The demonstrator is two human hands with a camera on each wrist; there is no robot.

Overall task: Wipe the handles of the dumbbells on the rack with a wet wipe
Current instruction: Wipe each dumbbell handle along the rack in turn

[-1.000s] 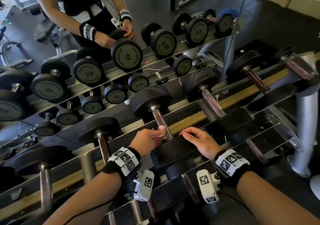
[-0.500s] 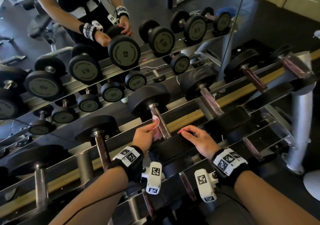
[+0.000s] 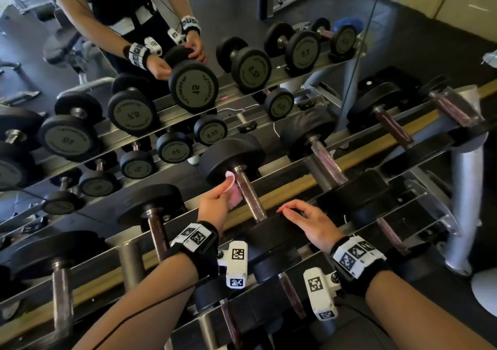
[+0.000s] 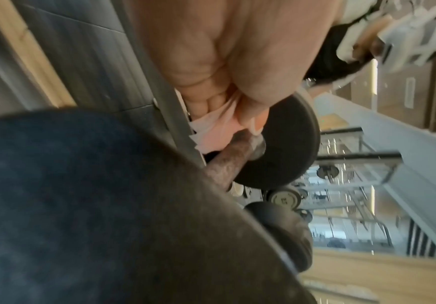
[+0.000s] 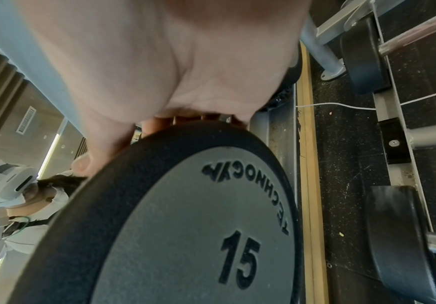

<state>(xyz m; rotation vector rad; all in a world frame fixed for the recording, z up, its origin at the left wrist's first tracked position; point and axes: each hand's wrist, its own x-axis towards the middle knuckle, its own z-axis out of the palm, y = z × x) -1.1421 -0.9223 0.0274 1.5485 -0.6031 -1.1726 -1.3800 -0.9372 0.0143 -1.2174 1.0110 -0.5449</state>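
Note:
A 15 kg dumbbell lies on the top tier of the rack (image 3: 298, 182), its brownish knurled handle (image 3: 248, 193) running between two black heads. My left hand (image 3: 219, 201) pinches a pale pink wet wipe (image 3: 233, 193) against the handle's left side near the far head (image 3: 231, 158); the left wrist view shows the wipe (image 4: 211, 131) pressed on the handle (image 4: 227, 162). Over the near head (image 3: 271, 231) rests my right hand (image 3: 306, 219), fingers curved onto its rim. The right wrist view shows that head's face (image 5: 199, 226) marked 15, fingers gripping its top edge.
More dumbbells lie left (image 3: 156, 223) and right (image 3: 328, 161) on the same tier, with a lower tier beneath. A wall mirror (image 3: 188, 86) behind the rack reflects the dumbbells and a person. A grey rack post (image 3: 465, 201) stands at right.
My left hand has slid the wipe up the handle from its near end toward the far head. The right hand has stayed on the near head.

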